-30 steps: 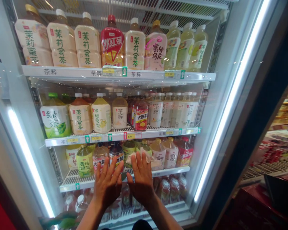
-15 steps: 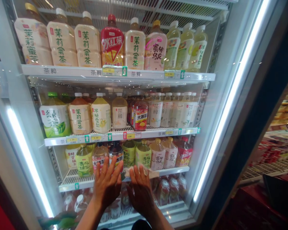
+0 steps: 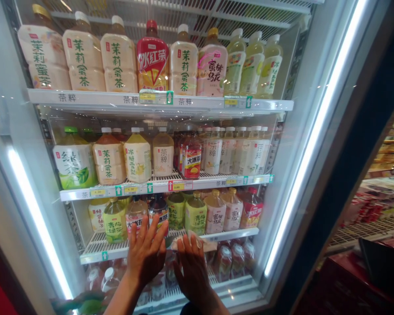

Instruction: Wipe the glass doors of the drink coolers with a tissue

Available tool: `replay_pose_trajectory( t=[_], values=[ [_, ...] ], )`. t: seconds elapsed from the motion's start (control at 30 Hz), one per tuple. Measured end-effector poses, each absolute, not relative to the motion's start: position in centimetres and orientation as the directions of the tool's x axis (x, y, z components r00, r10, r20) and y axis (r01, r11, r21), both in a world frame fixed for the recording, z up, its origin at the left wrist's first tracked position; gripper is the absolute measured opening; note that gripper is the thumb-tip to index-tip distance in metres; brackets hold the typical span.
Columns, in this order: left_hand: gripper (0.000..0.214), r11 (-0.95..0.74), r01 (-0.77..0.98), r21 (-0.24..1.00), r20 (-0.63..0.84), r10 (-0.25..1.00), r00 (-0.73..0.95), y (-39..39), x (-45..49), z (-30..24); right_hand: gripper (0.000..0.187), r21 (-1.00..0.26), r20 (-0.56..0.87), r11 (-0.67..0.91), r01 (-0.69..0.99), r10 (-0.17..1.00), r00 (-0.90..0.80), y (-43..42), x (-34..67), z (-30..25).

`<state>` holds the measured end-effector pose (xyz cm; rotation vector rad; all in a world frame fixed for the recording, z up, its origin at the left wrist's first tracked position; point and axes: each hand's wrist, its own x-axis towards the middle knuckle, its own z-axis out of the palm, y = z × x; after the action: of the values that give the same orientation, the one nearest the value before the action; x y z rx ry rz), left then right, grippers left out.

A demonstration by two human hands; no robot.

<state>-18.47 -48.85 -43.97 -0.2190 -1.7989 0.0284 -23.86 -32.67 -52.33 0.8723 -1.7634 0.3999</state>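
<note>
My left hand [image 3: 146,251] lies palm forward with spread fingers against the glass door of a drinks fridge, in front of the third shelf. Nothing shows in it. Beside it, to the right, my right hand [image 3: 193,269] presses a pale cloth [image 3: 208,246] flat on the glass; the cloth sticks out past its fingers on the right, and the rest is hidden beneath them. Behind the glass, near my fingertips, stand a dark-capped tea bottle [image 3: 157,209] and a green tea bottle [image 3: 195,214].
Large tea bottles line the top shelf [image 3: 101,97], and smaller ones fill the shelf [image 3: 206,183] under it. More bottles [image 3: 238,258] stand at the bottom. Bright light strips [image 3: 315,135] run down both sides. Racks of packaged goods [image 3: 377,197] are at the right.
My right hand has slid slightly down the glass together with the cloth. My left hand has stayed nearly where it was.
</note>
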Motion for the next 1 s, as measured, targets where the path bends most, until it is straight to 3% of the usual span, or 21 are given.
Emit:
replay_pose_trajectory(
  t=[0.27, 0.43, 0.63, 0.77, 0.9, 1.0],
  values=[
    [0.064, 0.983, 0.136, -0.123, 0.954, 0.155, -0.256, -49.0, -18.5, -44.3, 0.064, 0.125, 0.923, 0.621, -0.774, -0.358, -0.138, -33.7, -24.0, -46.3],
    [0.052, 0.985, 0.115, -0.13, 0.957, 0.155, -0.246, -48.9, -18.6, -44.2, 0.065, 0.112, 0.937, 0.631, -0.767, -0.324, -0.13, -33.6, -24.0, -50.3],
    [0.04, 0.984, 0.105, -0.142, 0.958, 0.163, -0.237, -48.8, -18.5, -44.0, 0.069, 0.144, 0.925, 0.606, -0.782, -0.363, -0.111, -32.5, -23.8, -54.5],
    [0.043, 0.985, 0.111, -0.132, 0.961, 0.155, -0.231, -48.9, -18.6, -44.2, 0.066, 0.155, 0.93, 0.619, -0.77, -0.355, -0.099, -33.1, -24.2, -50.3],
    [0.049, 0.984, 0.12, -0.132, 0.959, 0.157, -0.235, -49.0, -18.6, -44.3, 0.069, 0.051, 0.96, 0.657, -0.752, -0.24, -0.144, -34.5, -24.7, -45.5],
    [0.053, 0.984, 0.12, -0.131, 0.959, 0.157, -0.237, -49.0, -18.6, -44.3, 0.069, 0.042, 0.959, 0.673, -0.738, -0.234, -0.158, -34.8, -24.7, -45.8]
  ],
)
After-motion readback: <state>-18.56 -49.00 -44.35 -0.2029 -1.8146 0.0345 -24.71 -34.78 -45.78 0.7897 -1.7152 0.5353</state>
